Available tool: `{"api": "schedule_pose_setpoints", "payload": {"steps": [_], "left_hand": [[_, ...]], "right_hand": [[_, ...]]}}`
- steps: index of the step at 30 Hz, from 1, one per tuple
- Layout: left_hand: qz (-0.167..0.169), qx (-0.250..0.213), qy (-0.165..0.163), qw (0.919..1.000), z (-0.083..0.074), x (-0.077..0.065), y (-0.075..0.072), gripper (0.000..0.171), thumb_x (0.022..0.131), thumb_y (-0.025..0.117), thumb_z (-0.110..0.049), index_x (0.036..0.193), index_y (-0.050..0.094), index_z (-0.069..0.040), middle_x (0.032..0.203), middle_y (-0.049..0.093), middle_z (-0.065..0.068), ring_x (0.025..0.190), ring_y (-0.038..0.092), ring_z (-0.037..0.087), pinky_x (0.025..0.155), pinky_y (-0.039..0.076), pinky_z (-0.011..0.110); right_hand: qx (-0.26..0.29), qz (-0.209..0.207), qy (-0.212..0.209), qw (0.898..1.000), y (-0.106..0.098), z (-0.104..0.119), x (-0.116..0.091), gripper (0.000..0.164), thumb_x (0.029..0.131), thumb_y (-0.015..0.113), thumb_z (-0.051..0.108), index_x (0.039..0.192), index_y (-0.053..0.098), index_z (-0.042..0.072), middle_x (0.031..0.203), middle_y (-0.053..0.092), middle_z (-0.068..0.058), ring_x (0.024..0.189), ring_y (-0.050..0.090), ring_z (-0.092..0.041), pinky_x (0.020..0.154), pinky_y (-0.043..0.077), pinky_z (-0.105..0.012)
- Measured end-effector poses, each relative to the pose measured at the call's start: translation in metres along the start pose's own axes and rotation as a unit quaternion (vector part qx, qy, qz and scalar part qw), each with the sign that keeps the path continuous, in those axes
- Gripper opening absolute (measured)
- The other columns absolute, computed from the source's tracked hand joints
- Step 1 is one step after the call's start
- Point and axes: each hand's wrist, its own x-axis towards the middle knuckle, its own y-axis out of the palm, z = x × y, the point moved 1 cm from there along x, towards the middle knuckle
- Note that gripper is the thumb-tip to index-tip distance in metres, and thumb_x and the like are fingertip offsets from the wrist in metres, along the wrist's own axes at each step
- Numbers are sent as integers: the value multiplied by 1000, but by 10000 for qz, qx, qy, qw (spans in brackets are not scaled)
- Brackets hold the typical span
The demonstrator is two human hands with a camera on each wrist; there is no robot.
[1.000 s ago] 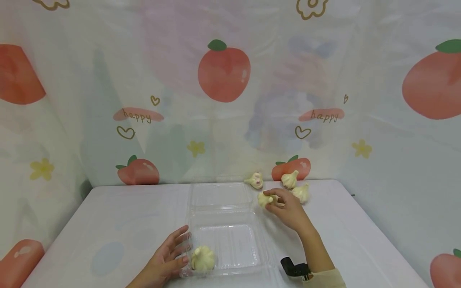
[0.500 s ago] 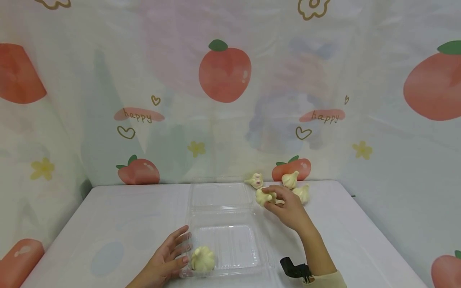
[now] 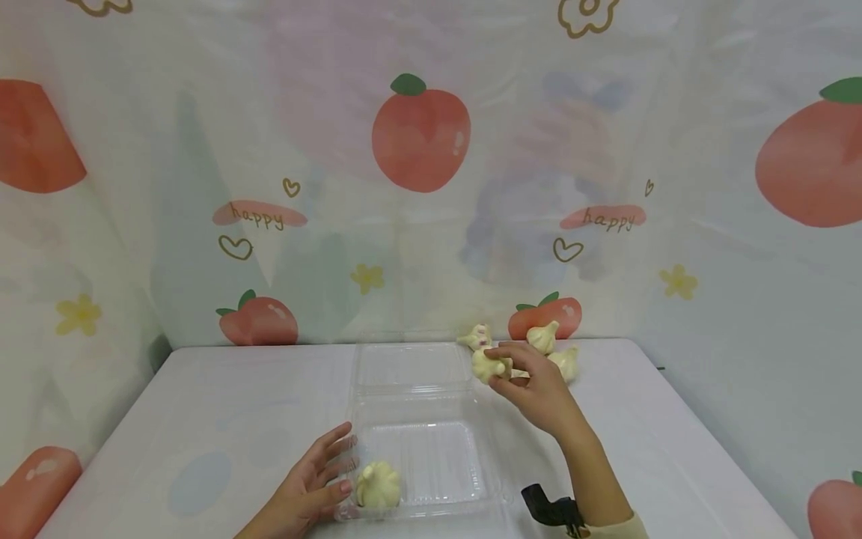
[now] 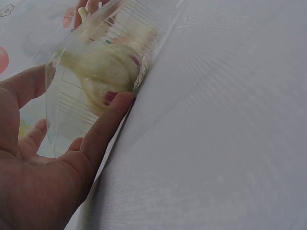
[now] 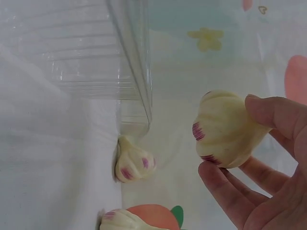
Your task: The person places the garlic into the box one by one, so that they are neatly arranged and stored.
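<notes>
My right hand (image 3: 540, 389) pinches a cream garlic bulb (image 3: 488, 367) between thumb and fingertips, behind the right side of a clear plastic clamshell box (image 3: 447, 464). In the right wrist view this held garlic bulb (image 5: 224, 129) shows purple streaks and hangs clear of the table. Another garlic bulb (image 3: 378, 485) sits in the box's front left corner. Beside that corner, my left hand (image 3: 313, 483) rests with fingers extended against the box wall. The left wrist view has the left thumb (image 4: 108, 117) touching the plastic next to the bulb inside.
Beyond the right hand, several garlic bulbs lie near the table's back edge, among them one bulb (image 3: 479, 337) behind the held one and another bulb (image 3: 542, 337) farther right. The box's opened lid (image 3: 412, 367) lies flat toward the printed backdrop (image 3: 417, 247).
My right hand has shifted slightly left and up with the garlic bulb it pinches. The left hand and the box have stayed in place.
</notes>
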Motion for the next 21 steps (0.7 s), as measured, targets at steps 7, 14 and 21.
{"api": "schedule_pose_setpoints", "payload": {"steps": [7, 14, 21], "left_hand": [[-12, -10, 49, 10000, 0, 0, 0, 73, 104, 52, -13, 160, 6, -16, 163, 0, 27, 146, 8, 56, 95, 48, 57], [3, -32, 68, 10000, -1, 1, 0, 73, 104, 52, -13, 160, 6, -16, 163, 0, 28, 145, 8, 56, 96, 47, 57], [-43, -10, 17, 10000, 0, 1, 0, 73, 104, 53, -13, 160, 7, -15, 162, 1, 28, 145, 9, 56, 95, 48, 58]], "right_hand": [[-26, 49, -162, 9999, 1, 16, -2, 37, 87, 78, 11, 123, 69, 15, 136, 59, -8, 122, 57, -27, 83, 57, -33], [-137, 99, -407, 9990, 8, 27, -4, 36, 87, 78, 11, 122, 70, 17, 138, 58, -8, 128, 53, -30, 83, 57, -43], [-142, 220, -512, 9983, 16, 34, -6, 37, 86, 78, 11, 121, 70, 19, 140, 56, -6, 128, 55, -29, 83, 57, -41]]}}
